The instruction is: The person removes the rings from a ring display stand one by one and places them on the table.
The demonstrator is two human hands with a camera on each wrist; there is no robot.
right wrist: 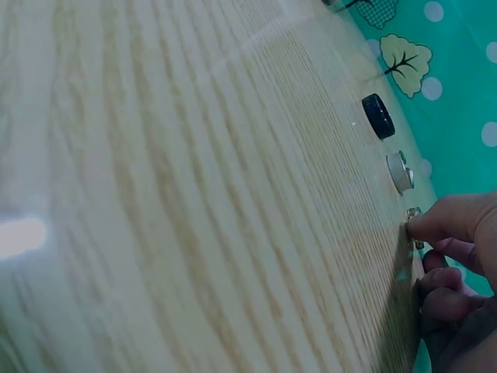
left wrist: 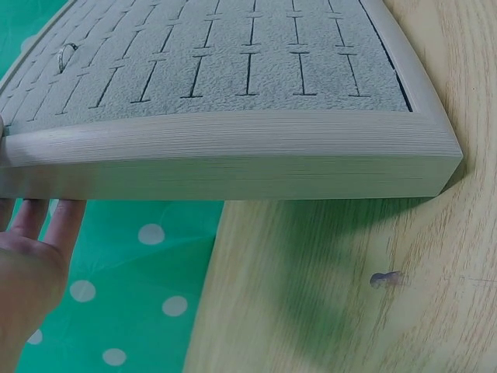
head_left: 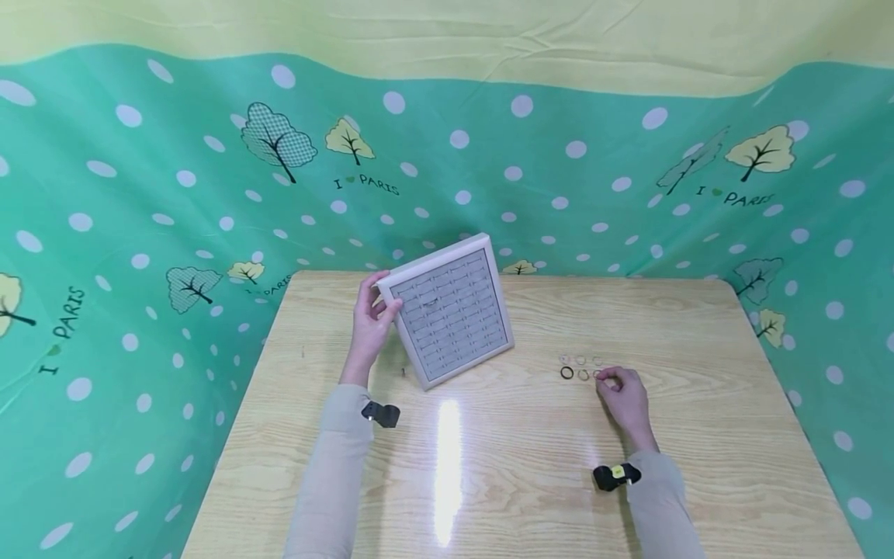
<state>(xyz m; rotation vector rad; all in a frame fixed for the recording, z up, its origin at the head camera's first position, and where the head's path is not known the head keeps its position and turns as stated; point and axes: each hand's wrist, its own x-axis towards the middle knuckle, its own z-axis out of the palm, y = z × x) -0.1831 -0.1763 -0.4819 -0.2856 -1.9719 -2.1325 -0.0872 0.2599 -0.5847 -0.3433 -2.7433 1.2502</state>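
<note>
My left hand [head_left: 370, 322] grips the upper left corner of a ring display tray [head_left: 501, 307], thumb on the front and fingers behind. The tray is tilted up, its lower edge on the table. One silver ring [left wrist: 66, 56] sits in a slot of its grey slotted padding [left wrist: 225, 74]. At the right, my right hand [head_left: 625, 396] pinches a small ornate ring [right wrist: 414, 216] between thumb and forefinger, at the table surface. Next to it are a silver ring [right wrist: 399, 172] and a black ring [right wrist: 378, 116]. Behind these lie several thin rings [head_left: 580, 359].
The wooden table [head_left: 531, 473] reaches back to a green dotted curtain [head_left: 489, 163], which also hangs along both sides. A small dark mark [left wrist: 386, 279] shows on the wood near the tray's left edge. A bright glare streak [head_left: 448, 466] crosses the table front.
</note>
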